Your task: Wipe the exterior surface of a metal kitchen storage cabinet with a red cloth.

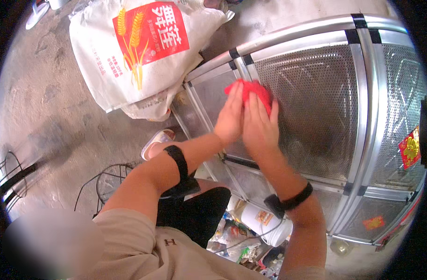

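Note:
A red cloth (257, 90) is pressed by both my hands against the metal frame strip between two panels of a silvery metal cabinet (308, 101) with perforated sheets. My left hand (231, 115) lies over the cloth's left part, fingers stretched out towards its top. Close beside it, my right hand (261, 122) covers the lower right part of the cloth, its fingers laid over the fabric. Much of the cloth is hidden under the fingers, and the hands look slightly blurred.
A large white woven sack (94, 63) with a red wheat print stands on the concrete floor (49, 122) at the upper left. A wire rack (110, 182) is at the lower left. Below the cabinet lie a white plastic bucket (255, 218) and plastic litter (231, 238).

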